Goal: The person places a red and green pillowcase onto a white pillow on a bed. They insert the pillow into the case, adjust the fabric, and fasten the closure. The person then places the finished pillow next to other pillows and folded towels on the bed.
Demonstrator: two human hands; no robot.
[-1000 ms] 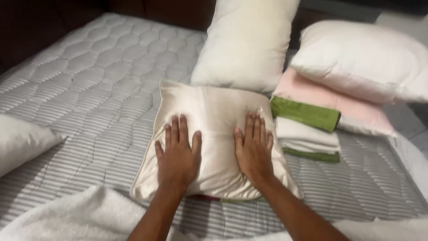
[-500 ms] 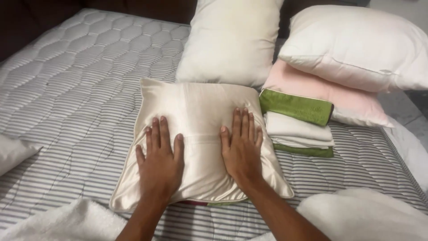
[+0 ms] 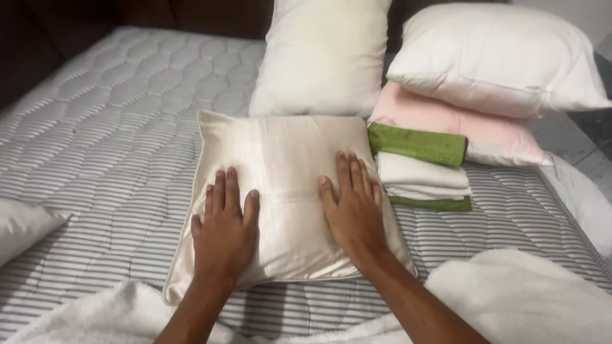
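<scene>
Satin-like cream cushion (image 3: 284,191), lying flat near the middle of the striped quilted mattress (image 3: 95,153). Pressed under both palms: left hand (image 3: 224,232) on the lower left part, right hand (image 3: 354,207) on the right, fingers spread and flat, gripping nothing. Slippery-looking cover, so likely to slide or bunch under an uneven push. Just beside the right edge, folded green and white linens (image 3: 421,169); easily nudged askew by a sideways shove. Behind, upright cream pillow (image 3: 319,57), stacked white and pink pillows (image 3: 491,83). Nearest, white fluffy blanket (image 3: 523,299).
</scene>
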